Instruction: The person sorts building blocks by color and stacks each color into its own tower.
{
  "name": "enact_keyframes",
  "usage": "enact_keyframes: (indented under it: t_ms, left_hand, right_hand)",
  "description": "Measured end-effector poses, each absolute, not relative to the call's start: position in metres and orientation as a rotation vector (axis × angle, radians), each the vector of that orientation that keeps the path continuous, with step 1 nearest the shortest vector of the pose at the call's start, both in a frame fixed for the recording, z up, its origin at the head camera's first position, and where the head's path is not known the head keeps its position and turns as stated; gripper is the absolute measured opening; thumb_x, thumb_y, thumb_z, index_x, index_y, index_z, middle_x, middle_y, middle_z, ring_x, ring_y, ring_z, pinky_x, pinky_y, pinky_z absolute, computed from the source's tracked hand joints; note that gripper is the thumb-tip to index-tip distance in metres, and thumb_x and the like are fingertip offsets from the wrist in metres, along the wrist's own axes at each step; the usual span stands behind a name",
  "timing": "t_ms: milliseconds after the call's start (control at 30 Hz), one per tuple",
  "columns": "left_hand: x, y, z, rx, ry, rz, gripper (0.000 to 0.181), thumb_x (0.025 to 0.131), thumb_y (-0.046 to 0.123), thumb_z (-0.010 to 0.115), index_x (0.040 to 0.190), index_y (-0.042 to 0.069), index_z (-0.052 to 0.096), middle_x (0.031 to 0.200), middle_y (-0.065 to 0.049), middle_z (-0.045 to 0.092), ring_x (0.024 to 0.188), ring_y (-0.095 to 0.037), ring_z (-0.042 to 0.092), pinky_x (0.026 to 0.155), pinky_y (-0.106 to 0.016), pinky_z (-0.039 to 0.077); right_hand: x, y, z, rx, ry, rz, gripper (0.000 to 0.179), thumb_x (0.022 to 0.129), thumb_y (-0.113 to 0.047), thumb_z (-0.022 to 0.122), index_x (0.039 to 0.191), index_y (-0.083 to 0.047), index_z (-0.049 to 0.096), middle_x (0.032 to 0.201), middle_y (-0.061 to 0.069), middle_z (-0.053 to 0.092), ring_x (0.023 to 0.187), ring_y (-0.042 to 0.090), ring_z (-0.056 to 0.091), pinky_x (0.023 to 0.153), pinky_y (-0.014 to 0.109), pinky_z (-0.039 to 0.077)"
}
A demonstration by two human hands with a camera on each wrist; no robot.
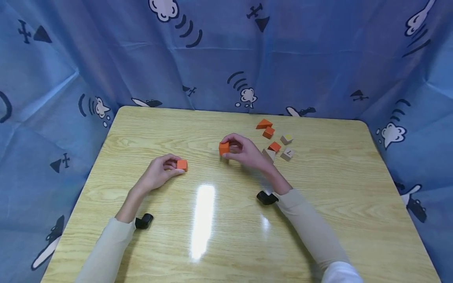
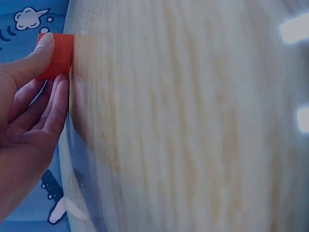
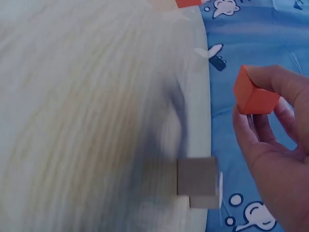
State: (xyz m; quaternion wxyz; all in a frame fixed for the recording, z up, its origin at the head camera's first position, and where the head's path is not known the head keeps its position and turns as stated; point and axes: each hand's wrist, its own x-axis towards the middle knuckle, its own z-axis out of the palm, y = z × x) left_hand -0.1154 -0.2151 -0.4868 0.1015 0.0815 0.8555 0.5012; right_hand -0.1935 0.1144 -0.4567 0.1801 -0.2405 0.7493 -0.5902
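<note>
My left hand (image 1: 160, 171) pinches an orange cube (image 1: 182, 164) between thumb and fingers, at the left of the tabletop. In the left wrist view that cube (image 2: 59, 55) sits at the table surface, thumb on one face and fingertips on the opposite one. My right hand (image 1: 244, 151) holds a second orange block (image 1: 224, 148), farther back and to the right of the first. The right wrist view has this block (image 3: 255, 93) gripped between thumb and fingers, tilted, with its far side hidden by the hand.
Right of my right hand lie several blocks: an orange triangular block (image 1: 264, 124), an orange cube (image 1: 268, 132), another orange block (image 1: 274, 147), a wooden block with a yellow mark (image 1: 286, 138), one marked 7 (image 1: 287, 153), and a plain wooden block (image 1: 269, 155). A blue patterned curtain (image 1: 219, 51) borders the wooden table (image 1: 148, 129).
</note>
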Motion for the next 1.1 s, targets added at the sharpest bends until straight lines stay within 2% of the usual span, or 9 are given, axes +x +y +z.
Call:
enact_keyframes:
  t_ms: [133, 233, 400, 767, 1100]
  left_hand:
    - [-0.116, -0.216, -0.485, 0.233, 2.518, 1.480, 0.042, 0.092, 0.014, 0.080, 0.128, -0.001, 0.063, 0.104, -0.012, 0.065, 0.094, -0.023, 0.067, 0.081, -0.025, 0.057]
    - [-0.116, -0.216, -0.485, 0.232, 2.519, 1.480, 0.042, 0.092, 0.014, 0.080, 0.128, -0.001, 0.064, 0.103, -0.012, 0.065, 0.093, -0.023, 0.067, 0.081, -0.025, 0.056]
    - [-0.116, -0.216, -0.486, 0.239, 2.521, 1.499, 0.041, 0.092, 0.012, 0.080, 0.127, -0.001, 0.064, 0.102, -0.012, 0.065, 0.092, -0.023, 0.067, 0.079, -0.024, 0.056]
    - [-0.115, -0.217, -0.489, 0.234, 2.533, 1.485, 0.040, 0.092, 0.013, 0.080, 0.127, 0.000, 0.065, 0.108, -0.014, 0.066, 0.096, -0.023, 0.065, 0.085, -0.028, 0.057]
    - [-0.115, -0.214, -0.489, 0.238, 2.530, 1.494, 0.038, 0.092, 0.012, 0.080, 0.124, -0.001, 0.065, 0.103, -0.013, 0.066, 0.091, -0.022, 0.067, 0.079, -0.022, 0.056]
  right_hand:
    - [-0.190, 0.102, -0.462, -0.679, 2.126, -1.651, 0.046, 0.091, 0.007, 0.074, 0.132, 0.005, 0.056, 0.131, 0.018, 0.054, 0.123, 0.031, 0.060, 0.105, 0.039, 0.051]
    - [-0.188, 0.092, -0.465, -0.704, 2.153, -1.623, 0.044, 0.088, 0.010, 0.075, 0.129, 0.005, 0.057, 0.126, 0.017, 0.055, 0.120, 0.031, 0.062, 0.103, 0.037, 0.053]
    - [-0.186, 0.078, -0.470, -0.795, 2.293, -1.490, 0.041, 0.086, 0.005, 0.080, 0.122, -0.001, 0.063, 0.117, 0.012, 0.060, 0.111, 0.025, 0.062, 0.101, 0.036, 0.053]
    - [-0.177, 0.044, -0.480, -0.868, 2.317, -1.341, 0.034, 0.088, 0.002, 0.080, 0.117, -0.004, 0.064, 0.116, 0.008, 0.062, 0.112, 0.019, 0.061, 0.101, 0.030, 0.052]
    - [-0.172, 0.026, -0.484, -0.921, 2.366, -1.235, 0.035, 0.087, -0.003, 0.082, 0.117, -0.006, 0.065, 0.114, 0.006, 0.063, 0.107, 0.017, 0.059, 0.096, 0.028, 0.051]
